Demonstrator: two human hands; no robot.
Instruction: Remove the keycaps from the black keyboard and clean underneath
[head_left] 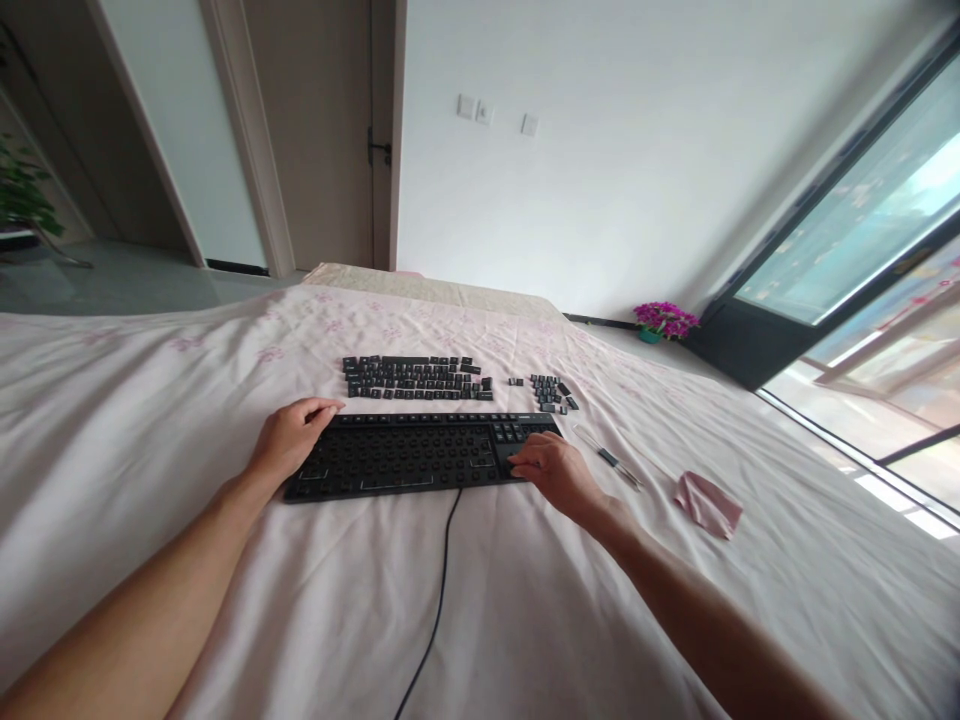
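A black keyboard (405,460) lies on the bedsheet, most of its main keys off and the bare sockets showing. At its upper left corner, my left hand (294,435) is closed on the edge with the thumb and fingers together. My right hand (551,468) rests over the right part of the keyboard, near the arrow key area. Its thumb and fingertips are pinched low against the board; what they hold, if anything, is hidden. Just behind the keyboard sit loose black keycaps (416,378) in rows, with a smaller group of keycaps (551,390) to the right.
To the right lie a slim tool with a dark middle (609,459) and a folded pink cloth (709,505). The keyboard's cable (444,580) runs toward me over the wrinkled sheet (337,610). Farther off are a wall, a door (322,130) and purple flowers (666,318).
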